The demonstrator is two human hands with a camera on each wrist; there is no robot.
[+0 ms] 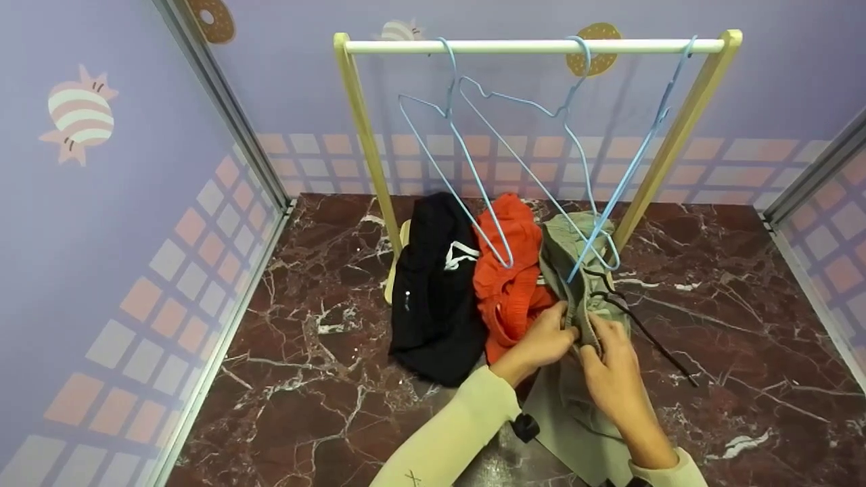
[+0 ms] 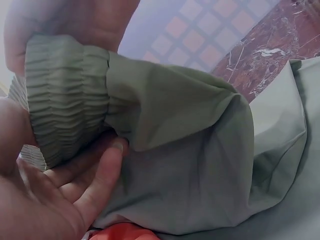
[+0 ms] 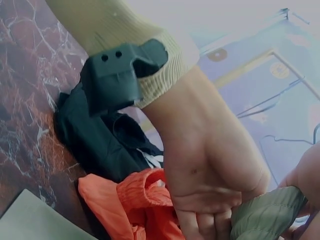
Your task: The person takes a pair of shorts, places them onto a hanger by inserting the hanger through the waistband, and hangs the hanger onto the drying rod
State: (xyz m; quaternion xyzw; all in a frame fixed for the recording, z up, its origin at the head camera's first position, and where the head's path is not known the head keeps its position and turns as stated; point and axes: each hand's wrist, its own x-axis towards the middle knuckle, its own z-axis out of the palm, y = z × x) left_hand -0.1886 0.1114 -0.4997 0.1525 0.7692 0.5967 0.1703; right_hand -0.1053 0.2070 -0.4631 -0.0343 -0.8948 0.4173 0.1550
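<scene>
Sage-green pants (image 1: 588, 399) with an elastic waistband and black drawstring (image 1: 649, 331) lie bunched at the right, below the hangers. My left hand (image 1: 548, 338) pinches the left side of the waistband. On the other side of it, my right hand (image 1: 614, 372) grips the edge with thumb and fingers. Up close in the left wrist view, the gathered waistband (image 2: 67, 100) runs between both hands. The right wrist view has the left palm (image 3: 210, 155) beside the waistband, while part of my right hand is cut off at the frame's edge.
A rack with a white rail (image 1: 514, 47) and wooden posts carries a left hanger (image 1: 473, 162), a middle hanger (image 1: 528, 169) and a right hanger (image 1: 629, 169). Red shorts (image 1: 511, 270) and a black garment (image 1: 436, 297) lie beneath, on the marbled floor (image 1: 311, 399). Patterned walls (image 1: 122, 270) enclose it.
</scene>
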